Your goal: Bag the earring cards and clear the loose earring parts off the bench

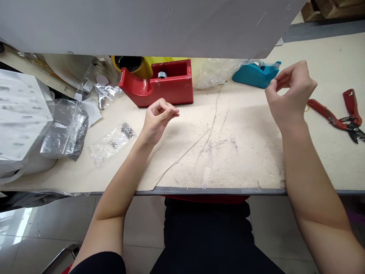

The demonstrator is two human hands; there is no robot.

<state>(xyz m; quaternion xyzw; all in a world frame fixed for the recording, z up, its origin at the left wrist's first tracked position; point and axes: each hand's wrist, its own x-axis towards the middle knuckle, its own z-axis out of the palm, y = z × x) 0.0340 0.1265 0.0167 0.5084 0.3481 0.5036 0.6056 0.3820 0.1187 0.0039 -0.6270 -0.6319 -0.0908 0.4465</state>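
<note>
My left hand (158,121) hangs just above the beige work mat (228,160), fingertips curled together, touching nothing I can see. A small clear zip bag (111,144) with dark metal bits lies to its left. Behind it stands a red tape dispenser (171,87). My right hand (291,91) is raised over the mat's right side, its thumb apart from its curled fingers, with nothing visible in it. It is nearest a teal tape dispenser (256,75). Red-handled snips (339,114) lie to its right.
A larger clear bag of dark metal parts (67,129) and white sheets (19,114) lie at the left. Crumpled plastic sits along the back. A grey board (142,26) overhangs the far side. The table's metal front edge (211,191) runs across below.
</note>
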